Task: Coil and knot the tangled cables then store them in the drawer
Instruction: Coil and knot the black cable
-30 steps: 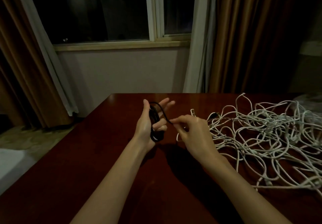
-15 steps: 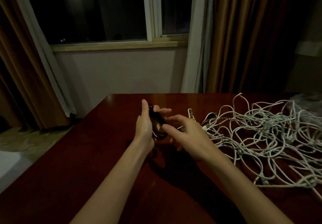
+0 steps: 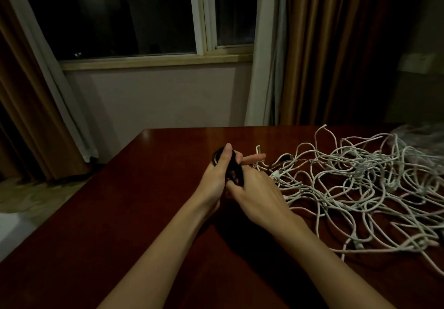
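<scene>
A small coil of black cable (image 3: 232,169) sits between my two hands above the middle of the dark red table (image 3: 134,212). My left hand (image 3: 217,174) holds the coil, thumb up along its near side and one finger pointing right past it. My right hand (image 3: 258,194) presses against the coil from the right, its fingertips curled onto the black loops. A big tangle of white cables (image 3: 360,183) spreads over the right half of the table, just beyond my right hand. No drawer is in view.
The table's far edge meets a wall under a dark window (image 3: 149,15). Brown curtains (image 3: 336,49) hang at both sides. Floor shows past the table's left edge. A blurred pale object (image 3: 422,133) lies at the far right.
My right hand left the loose black end it was pinching and moved left onto the coil. My left fingers folded in round the coil. The view dipped slightly.
</scene>
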`<state>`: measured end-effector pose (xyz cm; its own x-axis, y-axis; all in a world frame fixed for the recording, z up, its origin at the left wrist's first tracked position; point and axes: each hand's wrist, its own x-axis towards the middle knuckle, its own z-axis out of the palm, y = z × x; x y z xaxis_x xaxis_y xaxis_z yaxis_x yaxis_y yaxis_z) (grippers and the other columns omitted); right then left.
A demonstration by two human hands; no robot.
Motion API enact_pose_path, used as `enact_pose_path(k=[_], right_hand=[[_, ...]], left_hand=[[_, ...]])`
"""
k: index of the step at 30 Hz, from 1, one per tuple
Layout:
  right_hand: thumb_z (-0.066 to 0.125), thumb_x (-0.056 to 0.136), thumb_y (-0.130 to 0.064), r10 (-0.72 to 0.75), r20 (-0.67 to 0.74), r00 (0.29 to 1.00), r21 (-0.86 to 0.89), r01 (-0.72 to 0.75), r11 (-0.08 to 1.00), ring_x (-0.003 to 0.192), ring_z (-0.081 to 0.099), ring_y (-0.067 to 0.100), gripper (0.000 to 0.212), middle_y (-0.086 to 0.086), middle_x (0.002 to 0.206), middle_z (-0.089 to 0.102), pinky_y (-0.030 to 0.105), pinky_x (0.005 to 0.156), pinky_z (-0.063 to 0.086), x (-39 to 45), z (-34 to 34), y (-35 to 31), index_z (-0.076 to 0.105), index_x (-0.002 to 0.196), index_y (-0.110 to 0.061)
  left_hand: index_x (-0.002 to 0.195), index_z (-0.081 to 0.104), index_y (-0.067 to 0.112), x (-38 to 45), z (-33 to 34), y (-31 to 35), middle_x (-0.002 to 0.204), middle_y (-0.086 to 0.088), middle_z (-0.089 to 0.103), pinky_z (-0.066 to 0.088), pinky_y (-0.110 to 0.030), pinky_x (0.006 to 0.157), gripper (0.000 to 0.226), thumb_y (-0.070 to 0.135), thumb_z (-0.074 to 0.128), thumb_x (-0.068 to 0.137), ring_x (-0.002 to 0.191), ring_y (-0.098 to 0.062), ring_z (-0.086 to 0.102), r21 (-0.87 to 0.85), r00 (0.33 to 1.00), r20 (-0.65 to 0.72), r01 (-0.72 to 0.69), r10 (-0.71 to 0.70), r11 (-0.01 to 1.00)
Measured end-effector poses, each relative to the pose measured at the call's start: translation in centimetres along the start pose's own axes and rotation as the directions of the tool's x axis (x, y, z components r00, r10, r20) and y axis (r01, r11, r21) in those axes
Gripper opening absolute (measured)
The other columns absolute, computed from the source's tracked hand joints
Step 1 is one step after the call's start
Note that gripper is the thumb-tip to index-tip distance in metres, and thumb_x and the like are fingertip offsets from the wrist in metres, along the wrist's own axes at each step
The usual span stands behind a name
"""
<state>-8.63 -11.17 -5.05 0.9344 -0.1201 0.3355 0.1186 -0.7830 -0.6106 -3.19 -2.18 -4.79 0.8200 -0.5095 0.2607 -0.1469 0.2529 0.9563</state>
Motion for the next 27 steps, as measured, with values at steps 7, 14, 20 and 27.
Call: enact_pose_path(k=[7,14,20,27], right_hand=[[0.050,0.096,-0.034,-0.072,0.144,0.987,-0.287,0.111,0.952,0.095,0.061,0.028,0.027,0.009,0.103,0.064,0.034,0.075,0.042,-0.2,-0.3,0.0,0.054,0.112,-0.012],[0.068,0.086,-0.032,-0.106,0.337,0.935,0.055,0.093,0.994,0.062,0.059,0.002,0.032,-0.011,0.076,0.059,0.014,0.052,0.039,0.1,-1.7,0.5,0.060,0.113,-0.016],[0.054,0.097,-0.016,-0.093,0.036,0.995,0.585,0.055,0.809,0.059,0.053,0.008,0.019,-0.009,0.060,0.060,0.017,0.058,0.040,0.9,-4.2,1.8,0.072,0.099,-0.019],[0.045,0.101,-0.020,-0.118,-0.010,0.993,0.120,0.118,0.986,0.055,0.052,0.006,0.025,-0.003,0.066,0.058,0.020,0.055,0.037,-0.3,1.0,0.2,0.062,0.083,-0.018]], left_hand=[[0.100,0.068,0.024,0.3,-3.2,1.3,0.096,0.003,0.075,0.054,-0.025,0.069,0.021,0.040,0.059,0.090,0.082,-0.011,0.071,0.434,0.983,-0.073,-0.123,0.171,0.892],[0.040,0.042,0.018,0.2,-3.7,-0.1,0.035,0.009,0.038,0.030,-0.021,0.044,0.061,0.034,0.053,0.097,0.036,-0.007,0.036,0.833,0.991,-0.072,-0.002,0.111,0.553],[0.045,0.037,0.014,0.6,-5.0,1.0,0.039,0.004,0.037,0.033,-0.012,0.040,0.056,0.021,0.052,0.098,0.031,-0.006,0.033,0.515,0.942,-0.271,-0.030,0.196,0.857],[0.053,0.046,0.008,0.7,-3.6,0.9,0.045,0.000,0.039,0.033,-0.017,0.041,0.050,0.025,0.050,0.100,0.038,-0.010,0.036,0.377,0.871,-0.427,-0.071,0.242,0.923]])
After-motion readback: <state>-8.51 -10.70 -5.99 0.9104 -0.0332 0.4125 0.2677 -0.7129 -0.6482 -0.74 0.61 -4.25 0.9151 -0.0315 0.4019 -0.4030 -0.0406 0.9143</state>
